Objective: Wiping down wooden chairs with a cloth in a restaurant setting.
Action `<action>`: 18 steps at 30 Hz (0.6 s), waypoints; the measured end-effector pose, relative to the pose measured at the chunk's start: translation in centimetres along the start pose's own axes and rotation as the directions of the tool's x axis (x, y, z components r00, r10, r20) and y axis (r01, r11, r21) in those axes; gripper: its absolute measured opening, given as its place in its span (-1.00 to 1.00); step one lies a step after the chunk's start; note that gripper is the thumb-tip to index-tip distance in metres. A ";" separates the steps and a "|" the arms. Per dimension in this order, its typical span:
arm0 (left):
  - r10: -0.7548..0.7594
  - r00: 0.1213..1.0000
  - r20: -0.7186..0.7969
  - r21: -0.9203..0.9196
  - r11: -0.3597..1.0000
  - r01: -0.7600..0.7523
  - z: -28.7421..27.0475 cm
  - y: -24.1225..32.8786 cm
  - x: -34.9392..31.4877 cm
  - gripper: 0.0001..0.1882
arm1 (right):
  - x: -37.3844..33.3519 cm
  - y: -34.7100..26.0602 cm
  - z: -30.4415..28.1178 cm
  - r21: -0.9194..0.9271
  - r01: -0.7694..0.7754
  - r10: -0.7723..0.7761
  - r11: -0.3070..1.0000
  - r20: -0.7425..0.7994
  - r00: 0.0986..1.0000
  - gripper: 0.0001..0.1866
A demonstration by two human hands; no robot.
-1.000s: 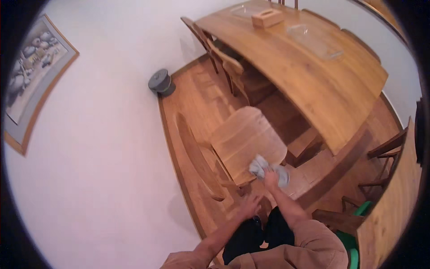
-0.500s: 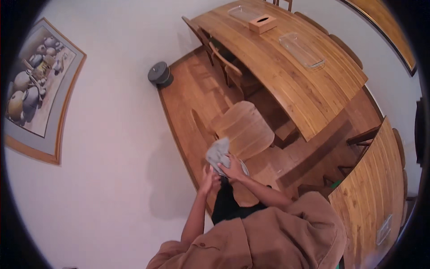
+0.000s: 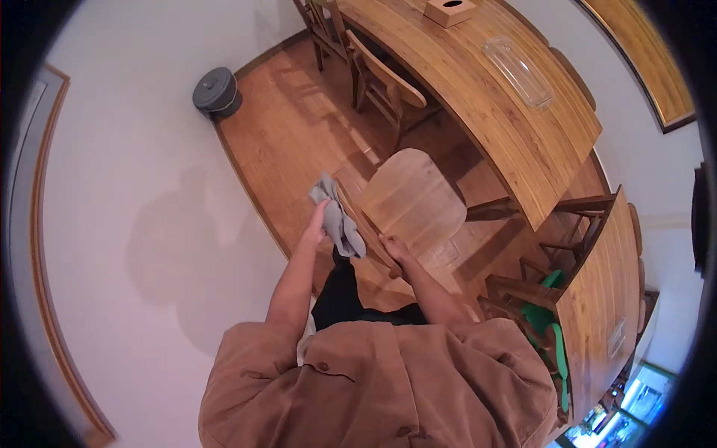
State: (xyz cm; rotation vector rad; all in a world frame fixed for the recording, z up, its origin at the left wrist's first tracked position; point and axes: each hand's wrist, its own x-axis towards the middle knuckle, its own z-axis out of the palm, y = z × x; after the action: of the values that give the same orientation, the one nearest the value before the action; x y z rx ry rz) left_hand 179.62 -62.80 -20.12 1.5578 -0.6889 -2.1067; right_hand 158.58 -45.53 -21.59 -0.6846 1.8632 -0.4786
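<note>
A crumpled grey cloth is in my left hand, its folds hanging over the chair's back. My right hand is closed on the near end of the backrest of a wooden chair. The chair's pale, rounded seat lies just beyond that hand. The cloth hides part of the backrest, and I cannot tell whether it touches the wood.
A long wooden table stands ahead on the right, bearing a tissue box and a clear tray. Another wooden table is at the right, beside a green chair. A lidded grey bin stands by the left wall.
My right hand has left the cloth and taken hold of the chair's backrest. My left hand has moved forward and left with the cloth. The whole view has shifted.
</note>
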 end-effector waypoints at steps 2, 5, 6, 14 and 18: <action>-0.139 0.980 0.140 -0.028 0.989 0.144 -2.9 1.6 2.3 -0.06 | -0.5 -2.1 1.8 -0.007 -0.086 0.086 0.996 0.121 0.989 -0.24; -0.171 0.977 0.124 0.289 0.948 0.130 5.2 5.6 0.7 0.16 | 4.6 5.2 1.7 0.036 -0.084 0.079 0.996 0.123 0.989 -0.20; -0.164 0.984 0.070 0.417 0.901 0.120 6.2 5.9 0.9 0.21 | 5.9 7.3 2.2 0.062 -0.097 0.091 0.993 0.095 0.991 -0.20; -0.267 0.962 0.057 0.369 0.901 0.228 0.8 2.4 7.0 -0.09 | 7.2 0.2 4.2 0.151 -0.112 0.085 0.982 0.177 0.980 -0.02; -0.461 0.878 0.133 0.308 0.861 0.405 3.2 2.9 7.4 -0.51 | 9.2 2.3 3.8 -0.070 -0.187 0.192 0.980 0.087 0.977 0.08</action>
State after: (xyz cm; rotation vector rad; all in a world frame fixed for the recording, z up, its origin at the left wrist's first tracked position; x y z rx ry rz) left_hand 174.62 -69.09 -23.11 1.7967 -0.7786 -2.6272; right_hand 158.88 -49.81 -30.81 -0.5534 1.8393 -0.2622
